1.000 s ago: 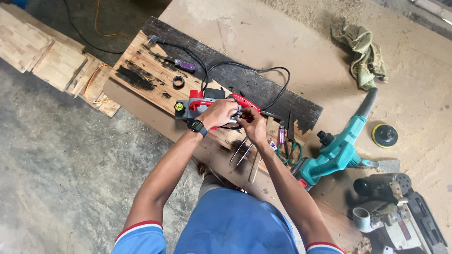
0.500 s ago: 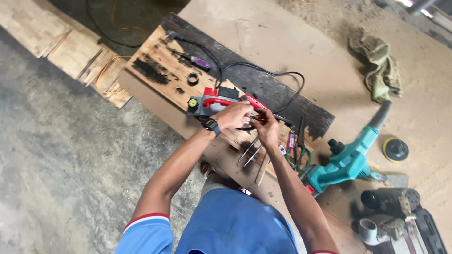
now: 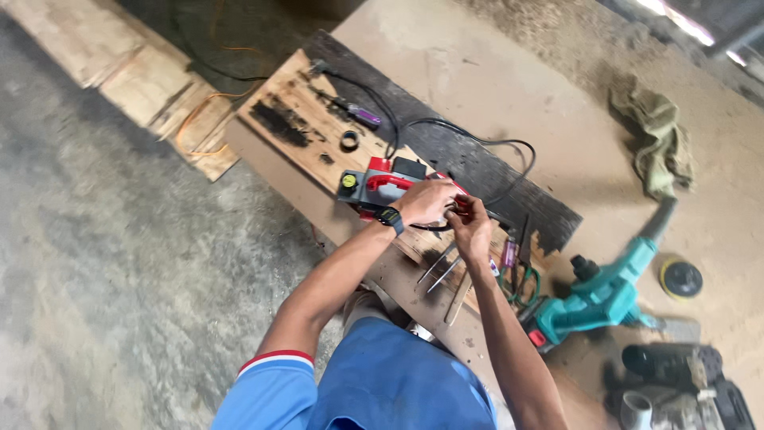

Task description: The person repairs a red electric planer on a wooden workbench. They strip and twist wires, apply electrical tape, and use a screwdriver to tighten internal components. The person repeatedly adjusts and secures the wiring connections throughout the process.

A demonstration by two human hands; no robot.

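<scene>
The left hand (image 3: 426, 203) rests on the red and grey power planer (image 3: 374, 189), fingers curled over its body. The right hand (image 3: 469, 231), just beside it, pinches something small at the planer's near end; what it holds is too small to tell. The planer sits on a wooden board (image 3: 294, 119). Near the planer lie metal blades (image 3: 446, 275), a purple screwdriver (image 3: 362, 115) and a teal power tool (image 3: 597, 299).

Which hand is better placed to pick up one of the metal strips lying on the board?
Probably the right hand: it sits directly above the metal strips, while the left hand rests on the red and grey power tool, farther away.
</scene>
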